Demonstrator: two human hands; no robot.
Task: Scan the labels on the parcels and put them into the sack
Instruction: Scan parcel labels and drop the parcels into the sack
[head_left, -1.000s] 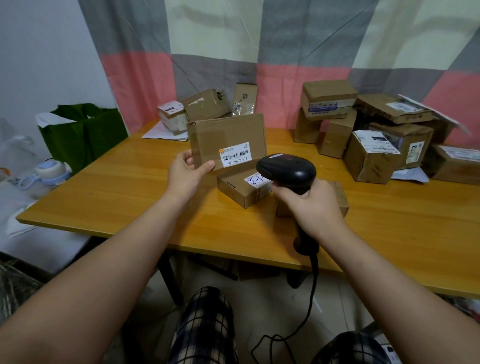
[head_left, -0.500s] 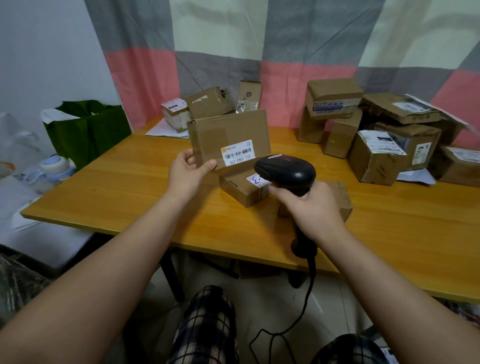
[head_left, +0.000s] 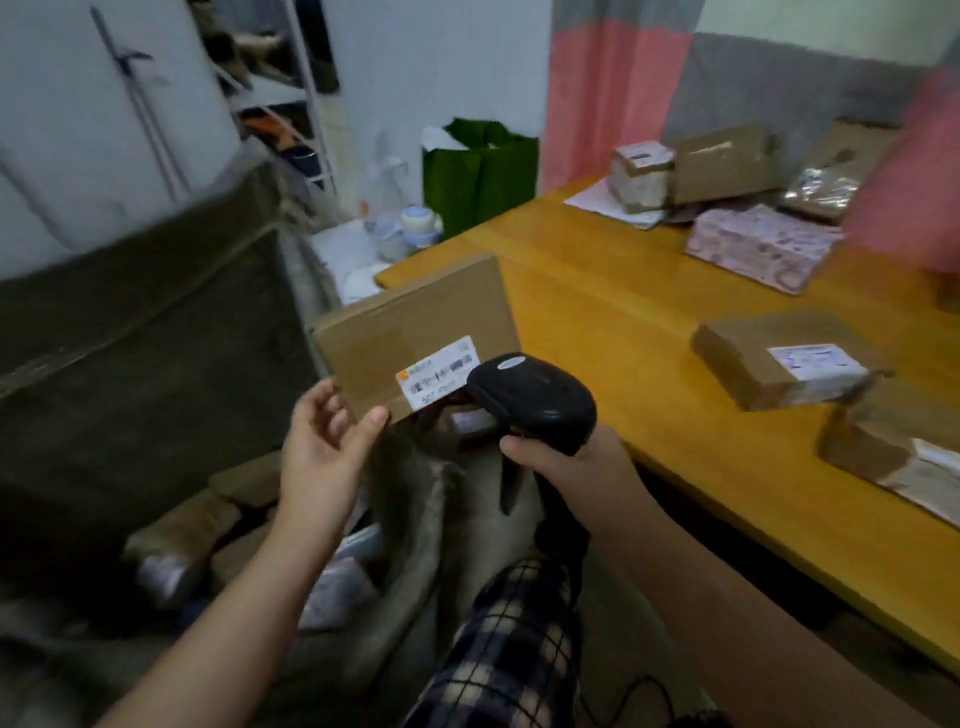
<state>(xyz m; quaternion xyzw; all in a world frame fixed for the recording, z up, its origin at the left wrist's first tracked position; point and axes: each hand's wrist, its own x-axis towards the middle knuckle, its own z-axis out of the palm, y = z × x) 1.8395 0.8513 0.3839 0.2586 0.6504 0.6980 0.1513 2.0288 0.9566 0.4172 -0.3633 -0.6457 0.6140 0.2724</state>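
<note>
Flat cardboard parcel (head_left: 415, 322): hanging above the sack (head_left: 415, 525); likely light, stiff, handling best by its edges. Left hand (head_left: 324, 452) touching its lower corner, grip unclear; right hand (head_left: 571, 467) clamping the barcode scanner (head_left: 535, 400).
</note>
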